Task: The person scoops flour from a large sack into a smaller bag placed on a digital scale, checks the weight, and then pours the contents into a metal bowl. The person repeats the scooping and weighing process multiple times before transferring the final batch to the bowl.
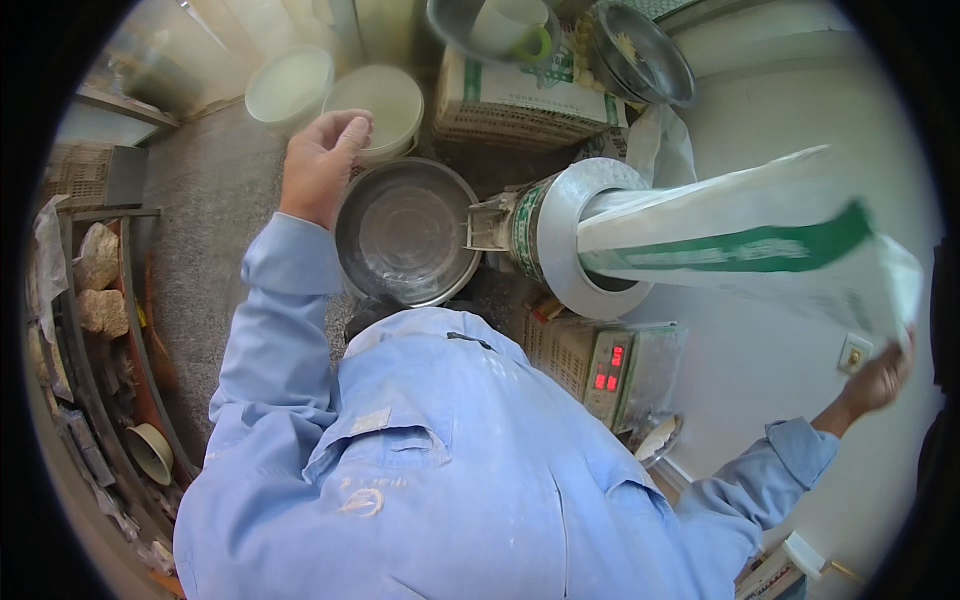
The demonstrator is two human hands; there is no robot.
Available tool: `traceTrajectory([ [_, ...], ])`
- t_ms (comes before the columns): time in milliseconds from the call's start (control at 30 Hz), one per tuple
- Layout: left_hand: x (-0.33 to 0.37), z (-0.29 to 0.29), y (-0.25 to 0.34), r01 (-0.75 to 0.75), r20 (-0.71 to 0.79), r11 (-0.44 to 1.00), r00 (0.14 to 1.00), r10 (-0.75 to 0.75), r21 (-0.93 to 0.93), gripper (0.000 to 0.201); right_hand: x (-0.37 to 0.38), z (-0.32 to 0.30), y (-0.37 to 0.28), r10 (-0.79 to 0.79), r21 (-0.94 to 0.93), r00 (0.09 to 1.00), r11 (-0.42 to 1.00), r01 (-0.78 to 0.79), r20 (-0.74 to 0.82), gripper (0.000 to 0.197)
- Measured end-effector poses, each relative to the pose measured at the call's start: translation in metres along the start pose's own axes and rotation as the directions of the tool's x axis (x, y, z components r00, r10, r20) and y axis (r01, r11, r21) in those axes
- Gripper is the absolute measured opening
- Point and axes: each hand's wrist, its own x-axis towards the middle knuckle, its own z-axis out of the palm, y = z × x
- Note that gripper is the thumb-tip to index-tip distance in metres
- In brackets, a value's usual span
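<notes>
My right hand grips the outer corner of a long white sack with a green stripe. The sack stretches from that hand to the round metal mouth of a machine, where its other end goes inside. Raised on the other side, my left hand is closed with its fingers curled, and nothing shows in it. Below and beside this hand is a wide metal basin with pale powdery residue, under the machine's small spout.
Two pale tubs stand beyond my left hand. A cardboard box carries a metal bowl with a white cup. Metal bowls sit at the far right. A scale with red digits is near my body; shelves line the left.
</notes>
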Motion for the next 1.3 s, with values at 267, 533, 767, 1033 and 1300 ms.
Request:
traceTrajectory([
  [267, 0.004, -0.019, -0.011, 0.099, 0.004, 0.995, 0.995, -0.099, -0.031, 0.021, -0.013, -0.018, -0.020, 0.140, 0.130, 0.990, 0.981, -0.142, 0.023, 0.030],
  [533, -0.004, 0.035, -0.028, 0.012, 0.250, 1.000, 0.968, -0.015, 0.013, 0.058, -0.038, -0.049, 0.028, 0.329, -0.021, 0.944, 0.944, -0.329, -0.027, 0.027],
  [767, -0.034, 0.164, -0.087, -0.555, 0.706, 0.766, 0.681, 0.194, 0.325, 0.096, -0.036, -0.142, 0.070, 0.423, 0.005, 0.886, 0.903, -0.430, -0.192, 0.037],
  [1033, -0.052, 0.301, -0.134, -0.749, 0.832, 0.514, 0.544, 0.114, 0.419, 0.117, -0.053, -0.161, 0.099, 0.389, -0.129, 0.889, 0.895, -0.426, -0.240, 0.036],
  [1300, 0.001, 0.377, -0.165, -0.713, 0.822, 0.578, 0.557, 0.122, 0.397, 0.100, -0.069, -0.159, 0.114, 0.381, -0.277, 0.901, 0.861, -0.427, -0.206, 0.035],
])
